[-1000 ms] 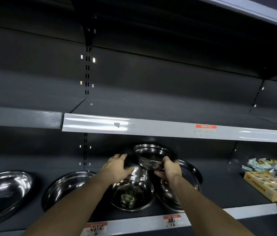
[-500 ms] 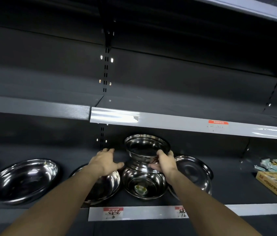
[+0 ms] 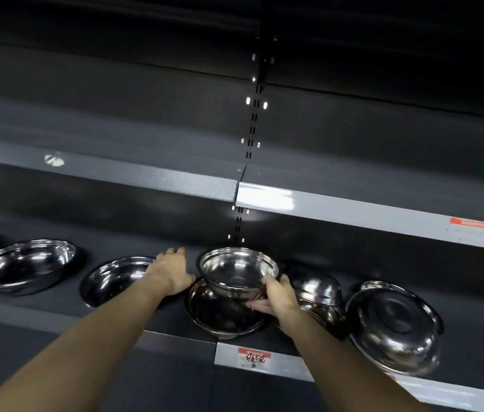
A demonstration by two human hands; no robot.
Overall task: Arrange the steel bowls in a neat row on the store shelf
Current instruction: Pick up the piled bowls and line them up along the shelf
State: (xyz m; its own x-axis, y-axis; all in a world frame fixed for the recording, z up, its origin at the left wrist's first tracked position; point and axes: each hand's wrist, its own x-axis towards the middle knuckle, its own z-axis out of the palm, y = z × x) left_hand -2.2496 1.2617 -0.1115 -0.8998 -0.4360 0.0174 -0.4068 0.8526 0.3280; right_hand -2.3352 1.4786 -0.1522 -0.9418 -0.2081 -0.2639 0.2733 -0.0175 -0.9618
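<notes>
Your right hand point(image 3: 276, 295) grips the small steel bowl point(image 3: 237, 270) above a wider bowl point(image 3: 223, 315) mid-shelf; your left hand point(image 3: 172, 270) rests flat, fingers apart. Two bowls point(image 3: 24, 263) sit spaced leftward; stacked bowls point(image 3: 318, 292) and an upturned one point(image 3: 395, 325) remain unsorted, I judge.

Head view, downward onto shelf point(image 3: 157, 319).
</notes>
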